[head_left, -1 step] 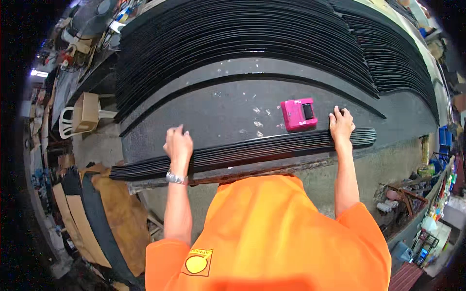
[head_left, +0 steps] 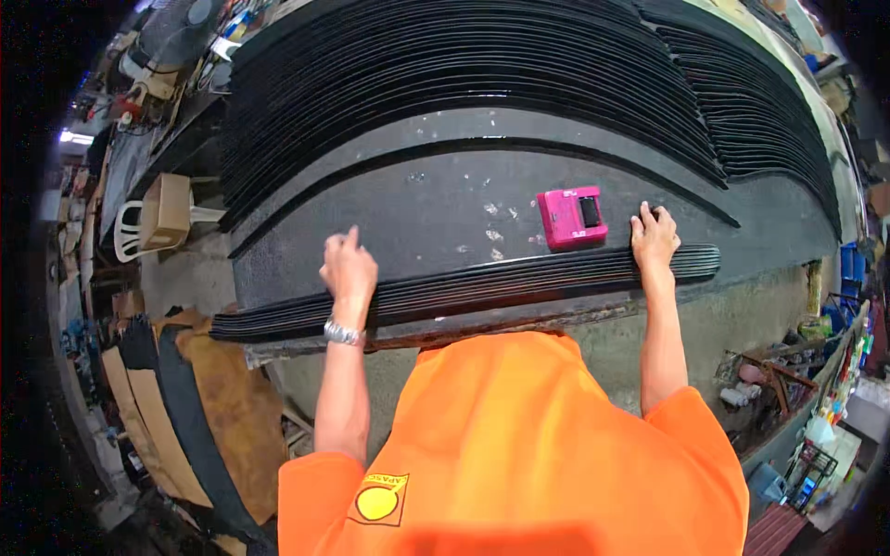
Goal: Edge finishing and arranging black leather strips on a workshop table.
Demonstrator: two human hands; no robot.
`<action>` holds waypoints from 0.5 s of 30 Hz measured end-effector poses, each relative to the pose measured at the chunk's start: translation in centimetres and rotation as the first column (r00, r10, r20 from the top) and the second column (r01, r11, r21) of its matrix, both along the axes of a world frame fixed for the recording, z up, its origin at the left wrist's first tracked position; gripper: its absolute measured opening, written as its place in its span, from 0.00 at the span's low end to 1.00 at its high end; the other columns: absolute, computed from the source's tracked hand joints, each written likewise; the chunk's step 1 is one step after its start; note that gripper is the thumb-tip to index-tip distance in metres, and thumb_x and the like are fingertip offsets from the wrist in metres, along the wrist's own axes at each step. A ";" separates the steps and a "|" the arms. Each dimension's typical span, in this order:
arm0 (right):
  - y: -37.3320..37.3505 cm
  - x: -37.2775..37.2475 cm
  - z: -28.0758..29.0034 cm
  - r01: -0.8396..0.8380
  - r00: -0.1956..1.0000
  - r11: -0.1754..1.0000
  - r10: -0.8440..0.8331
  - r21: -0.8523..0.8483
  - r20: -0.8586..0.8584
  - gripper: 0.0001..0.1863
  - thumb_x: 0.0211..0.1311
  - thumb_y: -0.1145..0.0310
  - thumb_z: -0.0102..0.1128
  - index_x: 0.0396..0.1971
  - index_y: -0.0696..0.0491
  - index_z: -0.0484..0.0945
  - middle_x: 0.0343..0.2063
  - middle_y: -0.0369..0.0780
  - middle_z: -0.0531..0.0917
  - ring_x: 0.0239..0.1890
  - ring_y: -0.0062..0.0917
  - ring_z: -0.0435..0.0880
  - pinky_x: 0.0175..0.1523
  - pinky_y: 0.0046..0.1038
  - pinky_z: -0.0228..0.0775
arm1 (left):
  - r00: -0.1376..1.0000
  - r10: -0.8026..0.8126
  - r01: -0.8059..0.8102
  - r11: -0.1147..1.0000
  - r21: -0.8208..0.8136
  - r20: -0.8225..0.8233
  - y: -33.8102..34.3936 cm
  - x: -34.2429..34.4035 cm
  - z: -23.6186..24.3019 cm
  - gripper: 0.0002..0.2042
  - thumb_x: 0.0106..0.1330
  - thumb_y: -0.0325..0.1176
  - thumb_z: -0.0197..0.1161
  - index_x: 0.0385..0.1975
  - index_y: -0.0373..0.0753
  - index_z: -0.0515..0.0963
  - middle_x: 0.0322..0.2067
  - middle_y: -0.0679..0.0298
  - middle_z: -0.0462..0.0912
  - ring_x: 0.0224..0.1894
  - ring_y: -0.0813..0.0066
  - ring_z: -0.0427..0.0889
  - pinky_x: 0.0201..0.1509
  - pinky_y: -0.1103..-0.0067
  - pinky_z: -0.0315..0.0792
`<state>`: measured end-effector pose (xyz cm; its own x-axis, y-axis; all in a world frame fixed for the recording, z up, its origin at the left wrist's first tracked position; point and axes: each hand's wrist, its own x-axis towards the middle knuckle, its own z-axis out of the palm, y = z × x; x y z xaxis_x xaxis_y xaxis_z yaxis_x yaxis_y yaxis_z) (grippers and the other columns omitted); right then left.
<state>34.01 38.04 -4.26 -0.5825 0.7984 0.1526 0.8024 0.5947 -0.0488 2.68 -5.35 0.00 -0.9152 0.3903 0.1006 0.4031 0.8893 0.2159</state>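
Note:
A bundle of long thin black strips (head_left: 501, 282) lies side by side along the near edge of the dark worktable (head_left: 408, 215). My left hand (head_left: 349, 269), with a wristwatch at its wrist, is over the bundle's left part. One finger points away from me and the others look bent; nothing shows in it. Near the right end of the bundle, my right hand (head_left: 654, 243) rests across the strips, its fingers apart and their tips beyond the far side. A pink box-shaped device (head_left: 572, 219) with a dark roller-like insert sits just left of that hand.
One single black strip (head_left: 491, 145) curves across the table's middle. Behind it are many more black strips (head_left: 464, 65), with a second group (head_left: 765, 111) at the far right. A cardboard box (head_left: 165, 211) stands on a white chair (head_left: 128, 232) at left; brown hide-like sheets (head_left: 236, 417) hang below.
My left hand has shifted slightly right, and one finger now stretches further out. The right hand stays on the strips.

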 end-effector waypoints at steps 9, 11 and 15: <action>0.1 0.5 0.9 -0.081 0.996 0.996 0.080 -0.041 -0.035 0.23 0.64 0.56 0.64 0.58 0.43 0.80 0.58 0.45 0.75 0.61 0.41 0.73 0.59 0.47 0.68 | 0.984 -0.178 0.177 0.977 -0.116 0.007 13.9 0.1 -2.4 0.20 0.67 0.30 0.52 0.58 0.34 0.75 0.43 0.52 0.76 0.47 0.50 0.78 0.46 0.55 0.74; 0.4 0.6 0.9 -0.088 0.995 0.995 0.085 -0.052 -0.057 0.22 0.64 0.56 0.65 0.57 0.44 0.81 0.57 0.45 0.75 0.61 0.41 0.73 0.58 0.46 0.68 | 0.966 -0.256 0.250 0.960 -0.124 -0.039 15.7 1.4 -2.9 0.19 0.66 0.30 0.53 0.56 0.33 0.76 0.42 0.53 0.76 0.46 0.52 0.78 0.44 0.56 0.72; 0.8 0.9 1.0 -0.125 0.987 0.992 0.122 -0.017 -0.108 0.22 0.61 0.57 0.67 0.55 0.45 0.83 0.55 0.45 0.77 0.59 0.42 0.74 0.56 0.44 0.69 | 0.940 -0.340 0.325 0.918 -0.226 -0.031 16.6 3.7 -2.4 0.17 0.66 0.30 0.54 0.53 0.35 0.77 0.41 0.60 0.76 0.46 0.60 0.77 0.44 0.63 0.70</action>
